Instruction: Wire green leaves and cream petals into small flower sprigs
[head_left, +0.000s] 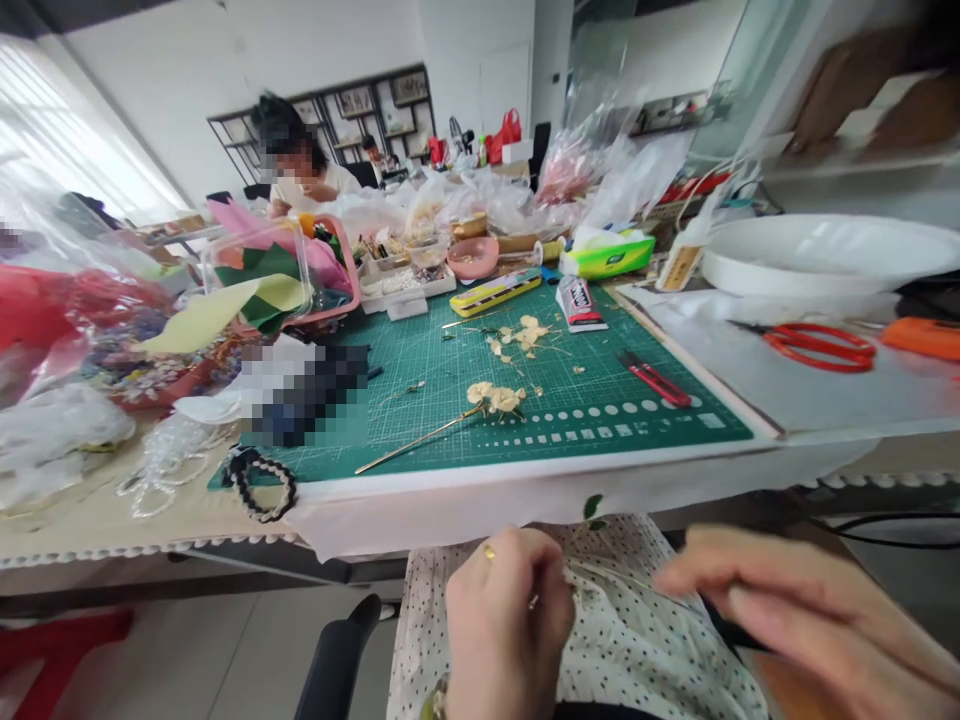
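Observation:
My left hand (510, 605), with a ring on one finger, is closed above my lap, its fingertips curled out of sight. A small sprig with green leaves (594, 512) rises just beyond it; its stem seems to lead into that hand. Between the hands stretches a thin pale thread or wire (626, 575). My right hand (802, 600) pinches the other end and is blurred. On the green cutting mat (420, 440) ahead lies a gold hairpin stick with cream flowers (495, 398). Loose cream petals (525, 335) lie behind it.
Red-handled snips (656, 380), a glue tube (580, 303) and a yellow box (495, 293) lie on the mat. Red scissors (821, 347) and a white basin (825, 255) are at right. A braided band (261, 487) sits at the mat's left corner. Across the table sits a person (315, 190).

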